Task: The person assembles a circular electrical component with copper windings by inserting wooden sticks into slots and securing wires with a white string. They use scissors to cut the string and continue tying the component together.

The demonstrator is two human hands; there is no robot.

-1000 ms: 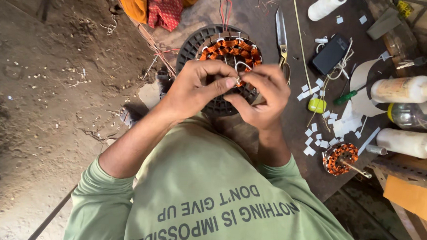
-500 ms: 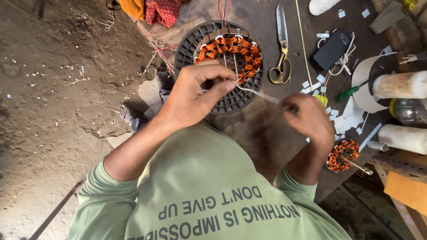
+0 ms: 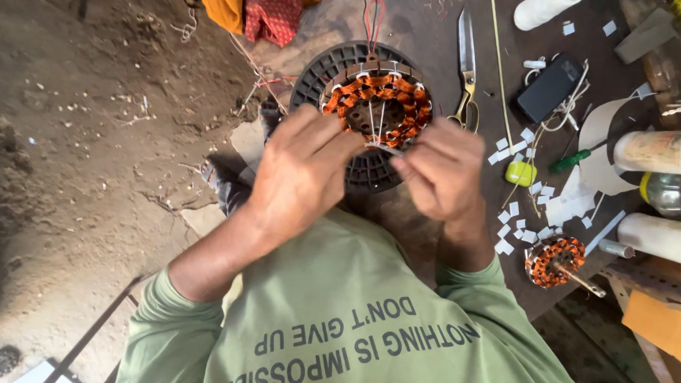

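On the far left lies bare dirt floor, littered with wire scraps. Moving right, the left hand rests against the lower left edge of the stator, a ring of copper-orange windings set in a black ribbed housing that lies flat on the dark counter. Its fingers are curled, the tips pressed at the winding ring, apparently steadying the coils so they do not shift; whether they pinch anything cannot be told. Pale threads run across the ring's open centre down to a thin pale strip between the two hands. The right hand, just beside the left and touching the stator's lower right rim, has its fingers closed on that strip's end, seemingly keeping it taut. Red and black leads rise from the top of the stator, out of the way of the hands.

Further right, scissors lie near the stator, within easy reach. Beyond them sit a dark phone, small white paper slips scattered about, a yellow-green cap, and a green-handled screwdriver. Near the counter's front edge lies a smaller copper-wound rotor on a shaft. At the far right, white bottles lie on their sides.
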